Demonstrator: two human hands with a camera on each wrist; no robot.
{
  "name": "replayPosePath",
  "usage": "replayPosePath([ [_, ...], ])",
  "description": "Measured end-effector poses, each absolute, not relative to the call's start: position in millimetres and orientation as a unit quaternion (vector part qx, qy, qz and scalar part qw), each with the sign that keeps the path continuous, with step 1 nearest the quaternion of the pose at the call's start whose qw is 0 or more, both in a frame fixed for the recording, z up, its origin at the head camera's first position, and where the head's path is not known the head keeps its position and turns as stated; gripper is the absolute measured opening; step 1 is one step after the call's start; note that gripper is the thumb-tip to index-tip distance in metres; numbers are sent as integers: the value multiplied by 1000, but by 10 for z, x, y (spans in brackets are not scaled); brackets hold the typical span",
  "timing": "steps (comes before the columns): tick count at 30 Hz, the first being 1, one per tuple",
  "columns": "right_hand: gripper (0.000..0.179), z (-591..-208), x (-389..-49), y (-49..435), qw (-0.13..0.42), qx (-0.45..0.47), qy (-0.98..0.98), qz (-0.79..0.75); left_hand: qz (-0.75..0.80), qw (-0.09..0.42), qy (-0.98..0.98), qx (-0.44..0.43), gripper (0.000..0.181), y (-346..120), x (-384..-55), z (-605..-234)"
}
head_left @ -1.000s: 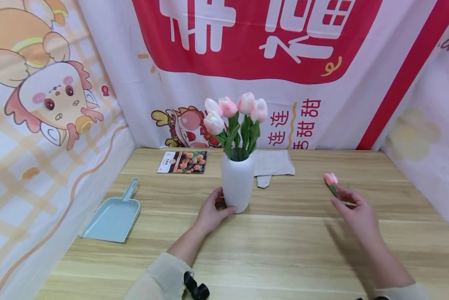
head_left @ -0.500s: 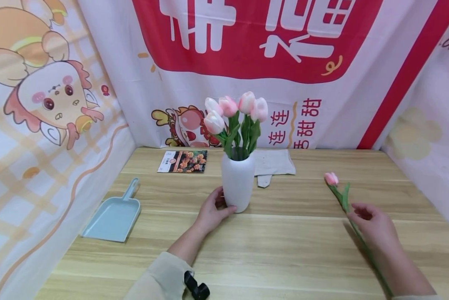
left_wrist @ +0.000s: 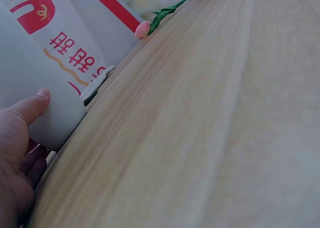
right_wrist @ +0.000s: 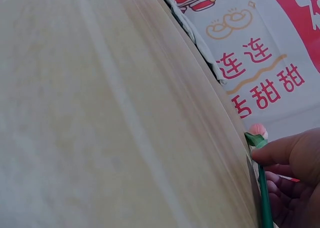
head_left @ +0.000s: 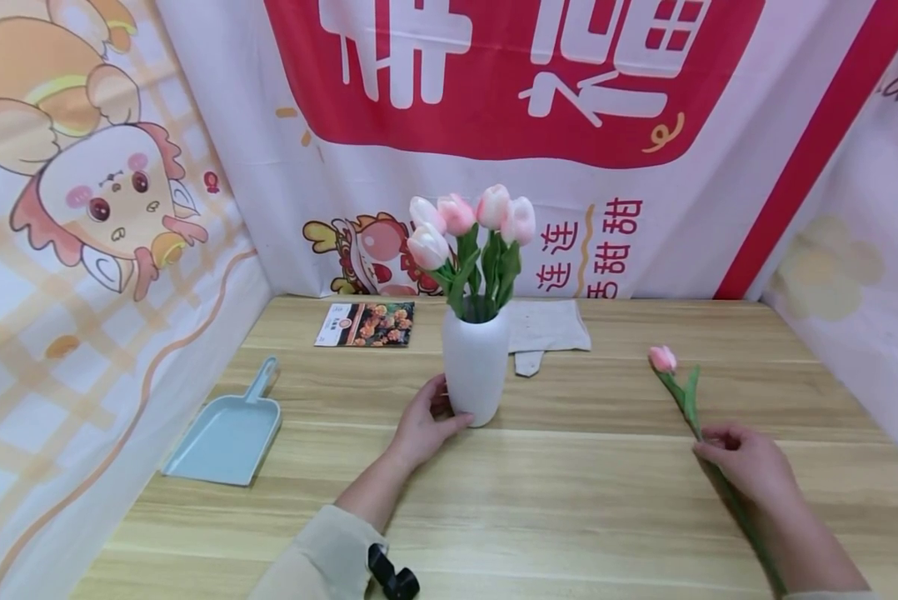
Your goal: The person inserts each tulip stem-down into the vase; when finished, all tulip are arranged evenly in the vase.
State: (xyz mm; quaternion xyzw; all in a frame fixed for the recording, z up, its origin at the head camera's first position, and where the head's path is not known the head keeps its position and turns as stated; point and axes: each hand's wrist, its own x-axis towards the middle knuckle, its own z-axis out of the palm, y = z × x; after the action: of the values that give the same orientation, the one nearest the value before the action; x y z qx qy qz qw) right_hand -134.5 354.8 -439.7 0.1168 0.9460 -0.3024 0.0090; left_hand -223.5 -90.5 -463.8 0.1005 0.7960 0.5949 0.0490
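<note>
A white vase (head_left: 475, 367) stands upright on the table, holding several pink and white tulips (head_left: 456, 215) with green leaves. My left hand (head_left: 419, 429) holds the vase low on its near left side; in the left wrist view, the thumb lies along the vase wall (left_wrist: 55, 118). To the right, a single pink tulip (head_left: 663, 359) lies with its bloom pointing away from me and its stem running back under my right forearm. My right hand (head_left: 752, 467) pinches that stem below the leaf. The right wrist view shows thumb and fingers at the green stem (right_wrist: 265, 200).
A light blue dustpan (head_left: 227, 433) lies at the left of the wooden table (head_left: 569, 517). Behind the vase are a flower-picture packet (head_left: 377, 324) and a folded grey cloth (head_left: 550, 325). Printed fabric (head_left: 449, 125) hangs along the back and sides.
My right hand has moved from near the tulip's bloom back toward me along the stem, uncovering the leaf. The bloom stays in place. My left hand and the vase have not moved.
</note>
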Motion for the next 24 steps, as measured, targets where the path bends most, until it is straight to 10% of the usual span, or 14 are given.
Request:
replayPosePath([
  [24,59,-4318,-1433,3494,29,162,899,-405,598,49,793,105,77,-908,-2231,-4639],
])
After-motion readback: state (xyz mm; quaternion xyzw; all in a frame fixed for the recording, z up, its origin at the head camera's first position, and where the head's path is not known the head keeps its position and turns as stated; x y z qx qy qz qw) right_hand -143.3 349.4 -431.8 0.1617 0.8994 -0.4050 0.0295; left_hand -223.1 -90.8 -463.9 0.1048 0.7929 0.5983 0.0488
